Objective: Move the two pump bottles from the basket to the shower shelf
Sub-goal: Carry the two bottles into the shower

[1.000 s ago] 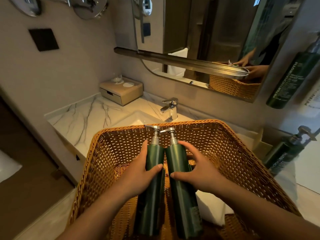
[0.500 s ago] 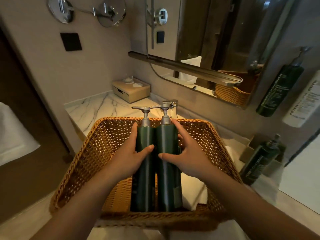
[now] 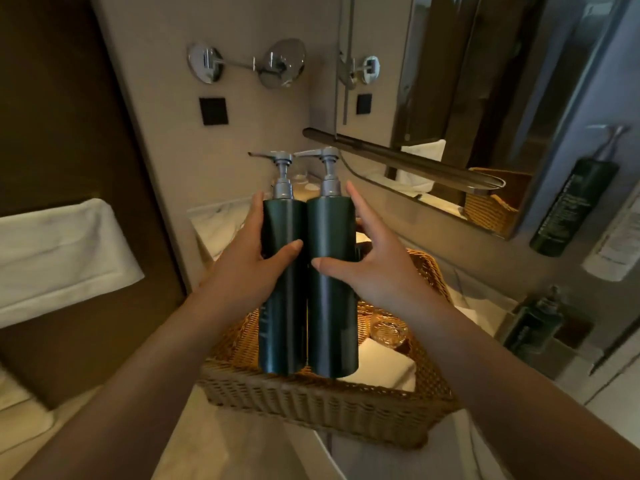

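Holding two dark green pump bottles upright, side by side and touching, centre frame, above the wicker basket (image 3: 311, 407). Basket sits lower centre on the pale counter; inside it: a folded white towel (image 3: 384, 368) and a clear glass item (image 3: 388, 332), too blurred to identify. Left bottle (image 3: 282, 306) is in the left hand (image 3: 249, 268), fingers wrapped round the far side, thumb across the front. Right bottle (image 3: 332, 306) is in the right hand (image 3: 377, 268), same closed grip, index finger extended up along the side. Count: two held bottles, two hands, one basket, plus two more dark bottles at right, one wall-mounted (image 3: 571, 206), one lower on the counter (image 3: 535, 323). Versus a second ago: bottles were lying low in the basket, now lifted clear of its rim; view has swung left, so the basket sits lower in frame.
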